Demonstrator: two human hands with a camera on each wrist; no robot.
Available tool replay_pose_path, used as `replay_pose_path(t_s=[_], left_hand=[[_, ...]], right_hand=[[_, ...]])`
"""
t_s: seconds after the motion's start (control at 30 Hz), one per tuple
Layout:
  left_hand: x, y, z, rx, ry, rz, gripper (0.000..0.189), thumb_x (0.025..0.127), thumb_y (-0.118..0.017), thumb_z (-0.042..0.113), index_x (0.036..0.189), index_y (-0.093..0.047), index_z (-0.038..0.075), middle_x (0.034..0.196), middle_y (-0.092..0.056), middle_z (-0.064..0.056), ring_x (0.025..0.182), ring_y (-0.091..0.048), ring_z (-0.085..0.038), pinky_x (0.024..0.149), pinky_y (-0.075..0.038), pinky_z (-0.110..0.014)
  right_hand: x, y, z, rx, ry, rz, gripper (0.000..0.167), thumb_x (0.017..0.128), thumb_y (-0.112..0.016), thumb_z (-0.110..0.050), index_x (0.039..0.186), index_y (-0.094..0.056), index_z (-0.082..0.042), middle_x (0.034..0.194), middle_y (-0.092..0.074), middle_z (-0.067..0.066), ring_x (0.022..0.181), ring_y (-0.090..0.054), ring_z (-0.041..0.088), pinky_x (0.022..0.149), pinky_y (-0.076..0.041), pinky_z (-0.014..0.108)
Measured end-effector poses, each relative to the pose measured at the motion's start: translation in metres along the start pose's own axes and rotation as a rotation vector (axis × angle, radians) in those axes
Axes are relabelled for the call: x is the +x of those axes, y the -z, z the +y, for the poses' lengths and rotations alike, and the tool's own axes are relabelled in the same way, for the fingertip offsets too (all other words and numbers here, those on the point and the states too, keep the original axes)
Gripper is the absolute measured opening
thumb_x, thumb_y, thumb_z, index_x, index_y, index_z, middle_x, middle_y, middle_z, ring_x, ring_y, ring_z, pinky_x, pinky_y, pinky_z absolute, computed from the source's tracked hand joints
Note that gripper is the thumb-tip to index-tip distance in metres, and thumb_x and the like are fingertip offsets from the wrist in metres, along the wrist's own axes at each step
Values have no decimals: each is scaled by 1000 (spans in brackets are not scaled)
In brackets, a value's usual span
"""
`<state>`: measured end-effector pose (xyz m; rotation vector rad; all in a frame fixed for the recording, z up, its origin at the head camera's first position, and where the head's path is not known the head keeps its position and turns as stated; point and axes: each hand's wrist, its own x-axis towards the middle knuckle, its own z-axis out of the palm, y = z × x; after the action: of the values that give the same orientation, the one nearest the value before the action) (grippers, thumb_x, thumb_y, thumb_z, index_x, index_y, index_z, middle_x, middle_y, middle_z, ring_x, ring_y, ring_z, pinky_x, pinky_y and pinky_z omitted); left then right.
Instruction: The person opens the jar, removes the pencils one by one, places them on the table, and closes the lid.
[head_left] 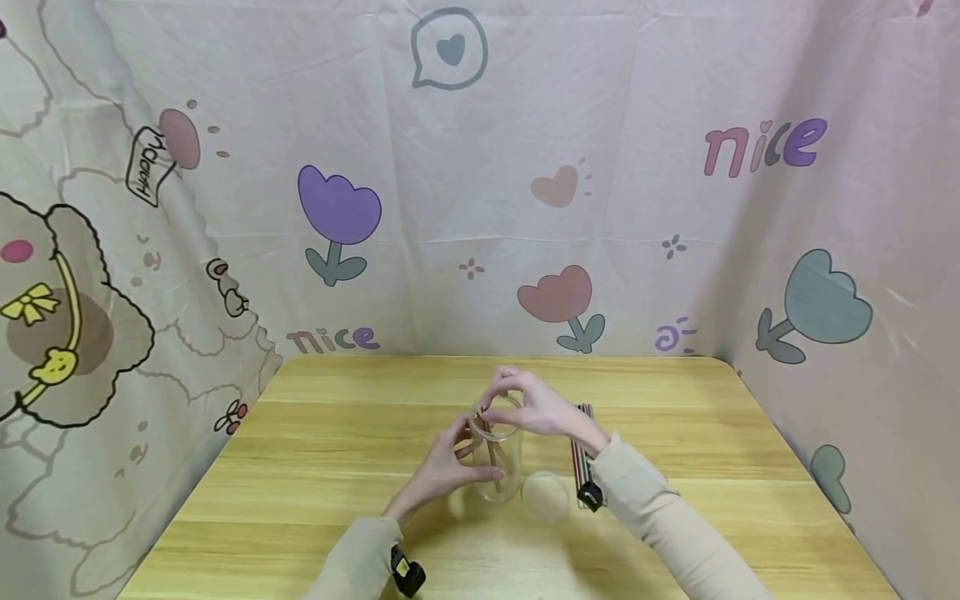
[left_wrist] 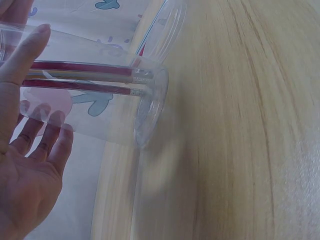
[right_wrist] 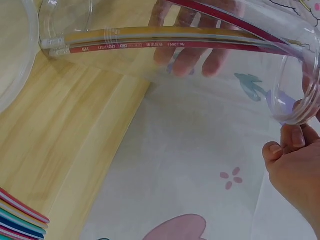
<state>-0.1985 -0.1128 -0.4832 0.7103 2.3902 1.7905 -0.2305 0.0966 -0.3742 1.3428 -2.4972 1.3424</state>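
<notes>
A clear plastic jar [head_left: 498,479] stands upright near the middle of the table. My left hand [head_left: 442,467] grips its side, with the thumb and fingers on opposite sides of the wall in the left wrist view. Inside are a few pencils with their eraser ends down: a yellow pencil [right_wrist: 135,34], a red pencil [right_wrist: 165,46] with printed lettering, and a dark red pencil [right_wrist: 235,19] that slants. At the jar's mouth [right_wrist: 295,95], my right hand [head_left: 528,404] pinches the upper end of a pencil; its fingertips are partly hidden behind the rim.
A round clear lid [head_left: 546,497] lies on the table just right of the jar. Several striped pencils [right_wrist: 20,220] lie side by side farther right, partly beneath my right wrist. A printed cloth [head_left: 480,208] hangs behind the wooden table [head_left: 360,392].
</notes>
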Motion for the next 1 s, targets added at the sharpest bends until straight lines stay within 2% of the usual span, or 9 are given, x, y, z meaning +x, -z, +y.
replay_pose_path(t_s=[0.13,0.27,0.5,0.63,0.73,0.8,0.87,0.93,1.0], left_hand=[[0,0,0,1,2,4,65,77,-88,19,132,-52,15,137,-56,-12,128,-53,-35,112,-50,-53],[0,-1,0,3,13,9,69,77,-89,19,135,-51,16,138,-56,-12,128,-53,-35,112,-50,-53],[0,-1,1,4,15,10,71,77,-89,19,137,-51,15,142,-55,-13,128,-53,-36,112,-49,-56],[1,0,1,-2,20,12,73,76,-89,19,138,-51,14,143,-55,-13,129,-52,-36,112,-49,-55],[1,0,1,-5,19,13,73,76,-89,18,138,-51,14,143,-54,-13,129,-52,-36,113,-49,-54],[1,0,1,-5,15,15,72,76,-89,18,137,-52,14,144,-54,-13,129,-52,-36,112,-49,-54],[1,0,2,-8,12,15,70,76,-89,18,136,-52,14,144,-55,-13,129,-52,-36,112,-49,-54],[2,-1,2,-9,7,15,69,76,-89,18,134,-53,14,143,-55,-14,129,-53,-36,112,-49,-54],[1,-1,2,-9,8,16,70,75,-90,18,134,-53,13,142,-56,-14,129,-53,-36,112,-50,-54]], right_hand=[[-3,3,-1,13,-16,23,10,89,-75,-15,98,-74,-10,97,-66,3,99,-59,13,97,-51,32],[-6,6,-1,28,-13,51,8,92,-73,-11,98,-72,-8,98,-66,3,97,-58,10,92,-52,28],[-12,11,3,68,13,119,9,92,-67,0,100,-69,-3,100,-65,11,98,-54,12,93,-52,36],[-15,14,5,97,9,159,9,92,-65,2,101,-68,-1,101,-64,15,96,-52,12,90,-50,28],[-18,17,5,144,14,179,8,94,-63,3,101,-66,2,103,-64,16,99,-56,7,97,-50,21],[-20,18,5,168,18,198,7,94,-63,4,101,-65,2,103,-64,15,99,-57,4,96,-51,18],[-22,20,5,187,24,215,7,94,-61,5,101,-64,2,97,-61,13,91,-55,2,86,-51,15],[-23,21,5,197,28,235,7,95,-61,5,101,-62,2,90,-57,8,82,-50,2,73,-47,15],[-25,22,5,212,20,254,7,95,-60,6,101,-61,4,87,-55,1,76,-47,2,64,-42,16]])
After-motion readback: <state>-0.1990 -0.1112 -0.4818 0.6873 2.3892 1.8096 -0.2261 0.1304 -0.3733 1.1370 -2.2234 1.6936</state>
